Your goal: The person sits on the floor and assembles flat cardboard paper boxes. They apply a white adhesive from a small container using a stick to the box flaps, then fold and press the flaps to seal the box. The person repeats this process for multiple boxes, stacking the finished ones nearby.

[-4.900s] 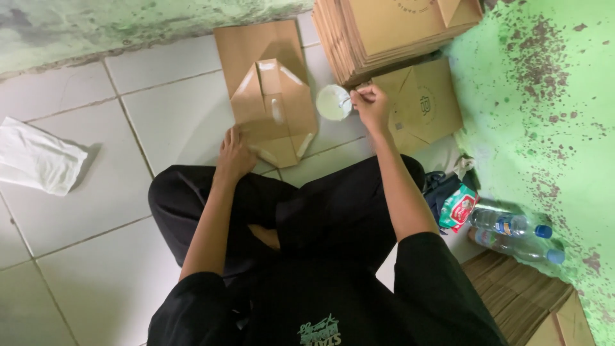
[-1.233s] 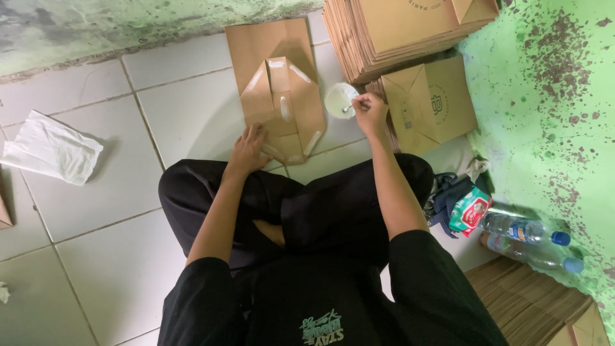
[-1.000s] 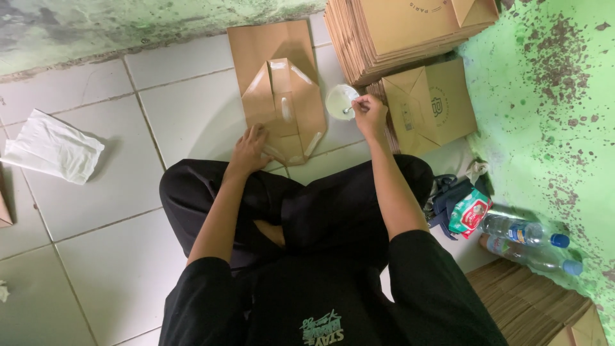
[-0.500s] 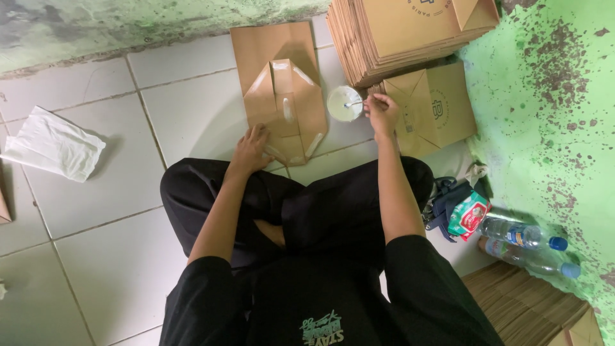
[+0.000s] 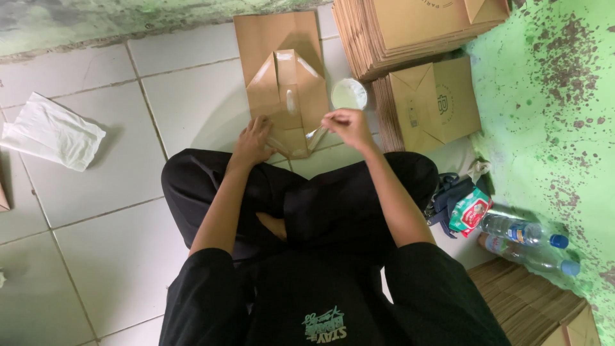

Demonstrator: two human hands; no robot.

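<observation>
Single view only: head-worn camera, looking steeply down past wearer's chest and crossed black-trousered legs [image 5: 307, 205] onto white tiled floor [image 5: 115, 218]. Faces forward, toward far pale-green wall base [image 5: 96, 22] (top edge). Close range: forearms fill centre, both hands within reach. Right side bounded by green speckled wall [image 5: 551, 109]. No second view, so nothing shared.

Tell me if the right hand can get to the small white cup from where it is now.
Probably yes. The right hand, holding a thin stick, sits just short of the small white cup, with only bare floor tile between them. The brown paper bag lies to the cup's left and the stacked bags behind it, neither across the path.
</observation>
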